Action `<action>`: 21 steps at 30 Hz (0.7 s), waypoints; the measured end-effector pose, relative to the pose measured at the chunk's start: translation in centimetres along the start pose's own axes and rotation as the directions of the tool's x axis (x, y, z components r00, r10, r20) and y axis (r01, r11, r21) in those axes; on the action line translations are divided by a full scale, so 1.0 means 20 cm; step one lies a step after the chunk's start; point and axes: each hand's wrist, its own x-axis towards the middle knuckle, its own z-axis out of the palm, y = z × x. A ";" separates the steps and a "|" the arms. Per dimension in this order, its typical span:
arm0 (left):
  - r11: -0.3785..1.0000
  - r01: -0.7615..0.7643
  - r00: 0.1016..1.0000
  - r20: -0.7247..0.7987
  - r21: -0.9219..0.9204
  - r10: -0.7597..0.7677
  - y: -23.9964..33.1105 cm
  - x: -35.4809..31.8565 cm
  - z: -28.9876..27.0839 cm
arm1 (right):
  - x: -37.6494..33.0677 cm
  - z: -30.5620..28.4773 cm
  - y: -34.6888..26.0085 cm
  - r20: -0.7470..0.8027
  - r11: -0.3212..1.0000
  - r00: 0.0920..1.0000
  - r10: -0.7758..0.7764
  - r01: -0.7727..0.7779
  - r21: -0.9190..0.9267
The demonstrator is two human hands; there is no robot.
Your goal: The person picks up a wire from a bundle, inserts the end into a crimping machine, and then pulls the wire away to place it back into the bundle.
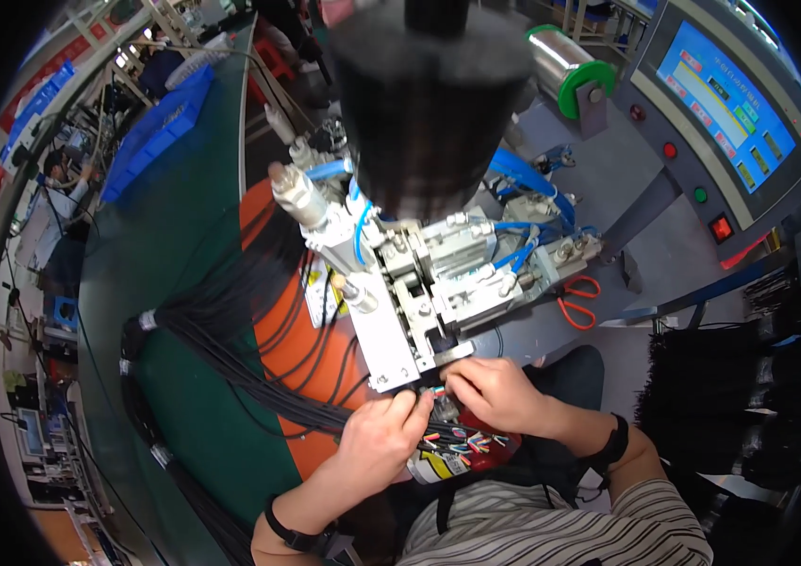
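Observation:
At the front of a silver pneumatic machine, my two hands meet close together. My left hand is closed in a pinch on a black cable, most of it hidden behind the fingers. Coloured wire ends stick out between the hands. My right hand pinches at these wires from the other side, its fingertips near the machine's lower edge. Just below the hands lies a bundle of black cables with stripped multicoloured wire ends.
Tied black cables run over the green table and orange surface. Red-handled scissors lie right of the machine. A lit control panel and a green-flanged wire spool stand behind. Black cables hang at right. A dark cylinder blocks the upper middle.

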 end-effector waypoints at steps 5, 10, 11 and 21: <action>0.993 0.067 0.982 -0.169 -0.101 -0.083 -0.03 -0.09 0.01 | -0.04 0.05 -0.01 0.090 0.932 0.982 0.164 -0.184 0.312; 0.984 0.175 0.964 -0.200 -0.023 -0.176 -0.05 -0.20 0.05 | -0.05 0.01 0.00 0.106 0.938 0.977 0.184 -0.207 0.280; 0.979 0.202 0.952 -0.225 -0.040 -0.206 -0.05 -0.21 0.06 | -0.04 -0.01 0.00 0.096 0.953 0.981 0.170 -0.189 0.236; 0.931 0.040 0.965 -0.227 -0.363 -0.130 -0.01 -0.19 0.01 | -0.03 0.02 -0.12 0.099 0.659 0.995 -0.028 -0.056 0.750</action>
